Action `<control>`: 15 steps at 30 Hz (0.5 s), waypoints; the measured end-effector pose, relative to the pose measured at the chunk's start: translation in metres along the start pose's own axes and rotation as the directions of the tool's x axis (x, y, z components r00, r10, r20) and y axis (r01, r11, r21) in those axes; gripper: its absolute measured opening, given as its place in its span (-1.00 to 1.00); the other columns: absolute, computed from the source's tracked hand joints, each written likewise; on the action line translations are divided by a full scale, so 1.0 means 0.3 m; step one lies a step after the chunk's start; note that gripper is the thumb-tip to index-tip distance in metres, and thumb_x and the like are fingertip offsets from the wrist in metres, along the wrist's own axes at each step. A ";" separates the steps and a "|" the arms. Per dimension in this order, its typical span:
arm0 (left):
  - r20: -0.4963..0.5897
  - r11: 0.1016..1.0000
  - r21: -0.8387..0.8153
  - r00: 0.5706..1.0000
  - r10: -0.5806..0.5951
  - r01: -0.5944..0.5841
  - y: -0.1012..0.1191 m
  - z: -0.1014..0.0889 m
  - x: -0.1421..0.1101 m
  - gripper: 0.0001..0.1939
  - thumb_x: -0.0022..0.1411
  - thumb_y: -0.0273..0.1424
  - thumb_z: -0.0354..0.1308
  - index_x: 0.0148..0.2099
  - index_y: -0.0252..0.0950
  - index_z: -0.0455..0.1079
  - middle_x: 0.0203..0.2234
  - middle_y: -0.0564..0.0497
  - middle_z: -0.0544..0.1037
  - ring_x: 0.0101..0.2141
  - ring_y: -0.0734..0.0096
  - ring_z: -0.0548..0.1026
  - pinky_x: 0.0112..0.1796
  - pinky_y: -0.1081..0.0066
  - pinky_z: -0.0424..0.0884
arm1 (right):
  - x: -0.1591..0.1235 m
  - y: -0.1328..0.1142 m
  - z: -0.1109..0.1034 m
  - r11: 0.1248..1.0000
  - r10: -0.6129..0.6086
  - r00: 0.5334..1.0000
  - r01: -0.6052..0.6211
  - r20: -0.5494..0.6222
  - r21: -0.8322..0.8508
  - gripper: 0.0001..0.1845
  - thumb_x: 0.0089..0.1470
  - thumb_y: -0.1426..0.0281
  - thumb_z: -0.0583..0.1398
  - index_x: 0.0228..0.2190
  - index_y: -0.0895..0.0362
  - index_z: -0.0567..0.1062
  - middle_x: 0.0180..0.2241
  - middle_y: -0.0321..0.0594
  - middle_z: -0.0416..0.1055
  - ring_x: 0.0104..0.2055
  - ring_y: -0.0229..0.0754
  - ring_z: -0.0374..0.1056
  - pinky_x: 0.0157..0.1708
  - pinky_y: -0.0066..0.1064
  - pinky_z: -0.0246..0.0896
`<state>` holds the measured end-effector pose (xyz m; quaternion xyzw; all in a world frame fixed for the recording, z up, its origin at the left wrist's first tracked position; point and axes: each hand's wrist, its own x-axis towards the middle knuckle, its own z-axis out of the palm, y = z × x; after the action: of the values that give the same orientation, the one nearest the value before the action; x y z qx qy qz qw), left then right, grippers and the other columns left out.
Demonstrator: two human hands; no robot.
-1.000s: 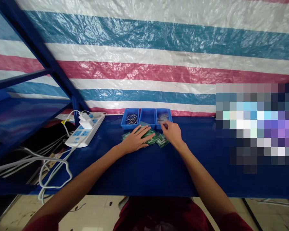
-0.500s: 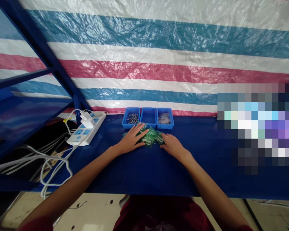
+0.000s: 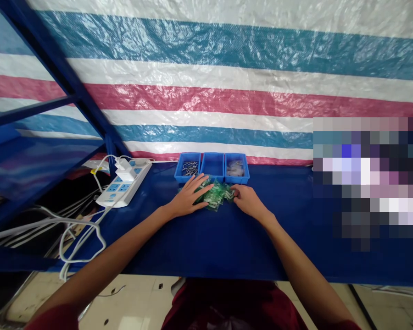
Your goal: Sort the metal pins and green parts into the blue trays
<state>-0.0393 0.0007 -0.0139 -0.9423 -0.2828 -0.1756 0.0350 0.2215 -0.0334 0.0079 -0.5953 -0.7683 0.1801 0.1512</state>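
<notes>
Steadying green packets (image 3: pixel 215 198): left hand (image 3: pixel 185 202), spread flat, presumably keeping the pile together; right hand (image 3: pixel 249 200), fingertips bunched at its edge, pinched contents cannot be told.

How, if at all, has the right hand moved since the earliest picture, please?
Yes, the right hand has drawn back toward the camera, from the front edge of the rightmost blue bin to the green packets.

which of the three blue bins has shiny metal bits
The left bin, nearest the power strip; the middle bin shows none, the right bin holds pale pieces.
</notes>
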 end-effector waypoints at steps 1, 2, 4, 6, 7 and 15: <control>-0.002 1.000 0.000 1.000 0.003 -0.003 0.001 -0.004 0.001 -0.41 0.36 -0.17 0.00 0.35 -0.24 0.07 0.32 -0.23 0.06 0.32 -0.02 -0.04 0.25 -0.06 -0.07 | -0.001 0.003 0.004 1.000 0.013 1.000 -0.013 -0.026 0.008 -0.54 -0.04 0.62 0.11 -0.07 0.20 0.47 -0.25 -0.17 0.51 -0.19 -0.14 0.40 -0.14 -0.42 0.19; -0.008 1.000 -0.001 1.000 0.005 -0.005 0.001 -0.007 0.003 -0.41 0.35 -0.16 0.00 0.35 -0.23 0.08 0.31 -0.23 0.07 0.32 -0.02 -0.03 0.25 -0.07 -0.07 | -0.001 0.005 0.008 1.000 0.026 0.998 -0.026 -0.050 0.012 -0.56 -0.05 0.63 0.10 -0.10 0.20 0.49 -0.27 -0.17 0.51 -0.20 -0.15 0.40 -0.15 -0.41 0.19; -0.023 1.000 -0.003 1.000 0.012 -0.012 0.002 -0.014 0.011 -0.43 0.36 -0.16 -0.01 0.33 -0.25 0.11 0.30 -0.24 0.11 0.31 -0.01 0.01 0.25 -0.07 -0.07 | 0.000 0.010 0.015 0.999 0.042 0.995 -0.040 -0.095 0.024 -0.59 -0.07 0.64 0.09 -0.16 0.19 0.51 -0.32 -0.19 0.52 -0.24 -0.15 0.40 -0.18 -0.41 0.19; -0.045 1.000 -0.010 0.999 0.008 -0.008 0.004 -0.021 0.031 -0.47 0.37 -0.16 -0.03 0.29 -0.27 0.18 0.27 -0.24 0.18 0.29 0.01 0.06 0.25 -0.05 -0.05 | 0.001 0.013 0.020 0.997 0.058 0.986 -0.049 -0.155 0.056 -0.62 -0.08 0.63 0.09 -0.21 0.17 0.52 -0.36 -0.21 0.51 -0.29 -0.16 0.40 -0.21 -0.41 0.20; -0.057 1.000 -0.018 0.998 -0.006 0.005 0.004 -0.026 0.046 -0.51 0.38 -0.17 -0.04 0.26 -0.27 0.23 0.25 -0.23 0.22 0.28 0.04 0.10 0.25 -0.04 -0.03 | 0.002 0.013 0.021 0.996 0.066 0.979 -0.052 -0.192 0.076 -0.64 -0.08 0.62 0.09 -0.24 0.16 0.52 -0.38 -0.22 0.50 -0.32 -0.17 0.39 -0.23 -0.40 0.21; -0.095 0.963 -0.249 0.987 -0.132 0.105 -0.049 -0.062 0.334 -0.69 0.38 -0.30 -0.05 0.01 -0.26 0.44 -0.11 -0.06 0.57 -0.07 0.29 0.49 0.02 0.26 0.34 | -0.007 0.008 0.022 0.971 0.111 0.848 0.019 -0.519 0.239 -0.73 -0.06 0.51 0.04 -0.39 0.12 0.53 -0.39 -0.23 0.48 -0.39 -0.18 0.36 -0.26 -0.36 0.26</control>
<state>0.0250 0.0620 0.0381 -0.9097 -0.3127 -0.2626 -0.0756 0.2211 -0.0356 0.0010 -0.6182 -0.6555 0.1025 0.4215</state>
